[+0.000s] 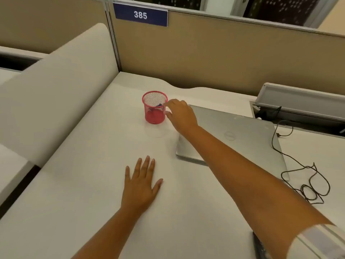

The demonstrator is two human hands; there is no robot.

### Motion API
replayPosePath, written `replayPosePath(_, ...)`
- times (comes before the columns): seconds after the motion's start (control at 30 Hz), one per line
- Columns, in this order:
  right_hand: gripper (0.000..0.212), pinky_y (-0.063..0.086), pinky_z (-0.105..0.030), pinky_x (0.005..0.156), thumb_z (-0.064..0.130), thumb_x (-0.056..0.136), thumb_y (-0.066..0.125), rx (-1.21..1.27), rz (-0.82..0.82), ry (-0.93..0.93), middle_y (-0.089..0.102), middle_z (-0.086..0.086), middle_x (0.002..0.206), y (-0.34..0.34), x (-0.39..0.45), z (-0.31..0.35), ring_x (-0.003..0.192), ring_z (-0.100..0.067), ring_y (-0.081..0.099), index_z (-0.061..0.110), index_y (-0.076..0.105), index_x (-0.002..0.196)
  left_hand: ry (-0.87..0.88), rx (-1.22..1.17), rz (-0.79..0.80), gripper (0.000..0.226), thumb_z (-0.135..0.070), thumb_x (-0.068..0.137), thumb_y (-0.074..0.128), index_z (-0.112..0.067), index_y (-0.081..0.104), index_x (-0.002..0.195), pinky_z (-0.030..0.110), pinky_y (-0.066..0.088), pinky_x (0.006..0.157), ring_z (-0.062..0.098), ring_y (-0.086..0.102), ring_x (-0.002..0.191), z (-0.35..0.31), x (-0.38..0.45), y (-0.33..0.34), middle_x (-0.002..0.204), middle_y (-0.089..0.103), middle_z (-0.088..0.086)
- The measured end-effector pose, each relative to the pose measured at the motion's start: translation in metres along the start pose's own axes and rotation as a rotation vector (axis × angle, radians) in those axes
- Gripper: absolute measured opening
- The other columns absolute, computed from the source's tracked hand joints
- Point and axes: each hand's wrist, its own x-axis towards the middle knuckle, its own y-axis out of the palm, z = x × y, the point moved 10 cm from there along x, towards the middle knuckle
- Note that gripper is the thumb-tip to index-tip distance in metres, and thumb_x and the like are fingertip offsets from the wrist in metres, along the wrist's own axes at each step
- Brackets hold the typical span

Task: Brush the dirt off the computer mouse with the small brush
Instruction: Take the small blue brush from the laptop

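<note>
— Where's the brush?
— Hard to say: a dark thing (pixel 158 105) shows through the mesh of the red cup (pixel 154 109), too small to name. No mouse shows.
— And the fingers?
— The right hand (pixel 182 115) reaches across to the cup, its fingers (pixel 169 104) at the near rim, thumb beside the wall; I cannot tell whether they pinch the rim or only touch it. The left hand (pixel 141 186) lies flat on the tabletop (pixel 93 184), fingers straight and spread, well short of the cup.
— The surface?
— Pale and plain, in a beige cubicle; a blue sign (pixel 141 15) on the partition (pixel 224 53) reads 385.
— Anything else?
— A closed silver laptop (pixel 242 139) just right of the cup, under the right forearm, and a black cable (pixel 298 176) looped beside it.
</note>
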Motion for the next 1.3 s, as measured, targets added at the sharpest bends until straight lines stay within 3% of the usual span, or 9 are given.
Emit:
replayPosePath(0.2,0.043,0.044,-0.040,0.091,0.009,0.093,0.048,-0.150,0.173,-0.046,0.048,-0.009,0.139,0.030,0.021,0.009,0.116,-0.030,0.049,0.021,0.046,0.134,0.005,0.020,-0.048,0.071,-0.064,0.085,0.000,-0.025,-0.006,0.144,0.044,-0.009,0.111,0.017,-0.011,0.139,0.001,0.004,-0.002,0.153,-0.004,-0.006)
replayPosePath(0.43,0.043,0.043,-0.040,0.094,0.002,0.089,0.051,-0.181,0.198,-0.025,0.055,-0.013,0.130,0.032,0.035,0.012,0.115,-0.030,0.050,0.018,0.052,0.130,0.012,0.009,-0.045,0.072,-0.065,0.085,0.000,-0.025,-0.008,0.144,0.043,-0.010,0.112,0.016,-0.012,0.140,0.003,0.008,0.001,0.152,-0.006,-0.006)
replayPosePath(0.57,0.033,0.045,-0.035,0.092,0.008,0.093,0.047,0.067,0.041,0.097,0.059,-0.013,0.127,0.007,0.038,0.006,0.111,-0.028,0.055,0.014,0.058,0.124,0.013,-0.007,-0.046,0.073,-0.066,0.085,0.000,-0.024,-0.009,0.144,0.043,-0.011,0.111,0.015,-0.013,0.139,0.003,0.008,0.000,0.152,-0.008,-0.006)
replayPosePath(0.77,0.025,0.049,-0.023,0.082,0.014,0.092,0.054,0.657,-0.291,0.468,0.068,-0.011,0.111,-0.047,-0.001,-0.043,0.094,-0.020,0.064,0.005,0.065,0.113,0.017,0.009,-0.053,0.075,-0.065,0.081,-0.006,-0.023,-0.012,0.143,0.042,-0.012,0.111,0.014,-0.015,0.139,0.002,0.008,-0.002,0.153,-0.007,-0.006)
replayPosePath(0.87,0.022,0.052,-0.020,0.070,0.012,0.090,0.057,0.893,-0.343,0.644,0.068,-0.007,0.103,-0.061,-0.035,-0.074,0.073,-0.011,0.063,0.008,0.066,0.110,0.022,0.014,-0.054,0.077,-0.066,0.079,-0.008,-0.022,-0.011,0.143,0.043,-0.008,0.112,0.014,-0.014,0.139,0.001,0.007,-0.002,0.154,-0.005,-0.006)
replayPosePath(0.97,0.019,0.049,-0.019,0.059,0.012,0.088,0.060,1.120,-0.315,0.844,0.065,0.000,0.091,-0.069,-0.085,-0.102,0.068,-0.008,0.061,0.017,0.065,0.106,0.023,0.010,-0.050,0.079,-0.067,0.078,-0.009,-0.022,-0.011,0.143,0.044,-0.004,0.113,0.014,-0.011,0.140,0.003,0.007,-0.002,0.154,-0.002,-0.005)
replayPosePath(1.13,0.017,0.047,-0.022,0.065,0.013,0.087,0.062,1.283,-0.217,1.012,0.067,-0.002,0.097,-0.087,-0.182,-0.144,0.078,-0.009,0.064,0.012,0.060,0.103,0.041,-0.010,-0.040,0.085,-0.071,0.074,-0.008,-0.021,-0.010,0.143,0.045,-0.002,0.112,0.015,-0.006,0.141,0.003,0.007,-0.003,0.154,0.000,-0.006)
replayPosePath(1.3,0.005,0.054,-0.022,0.069,0.009,0.086,0.062,1.393,-0.370,1.143,0.067,-0.004,0.086,-0.105,-0.298,-0.204,0.078,-0.011,0.065,0.008,0.063,0.091,0.023,-0.072,-0.041,0.082,-0.069,0.086,0.012,-0.015,0.006,0.147,0.045,-0.001,0.112,0.016,0.001,0.142,0.001,0.008,-0.008,0.154,0.009,-0.002)
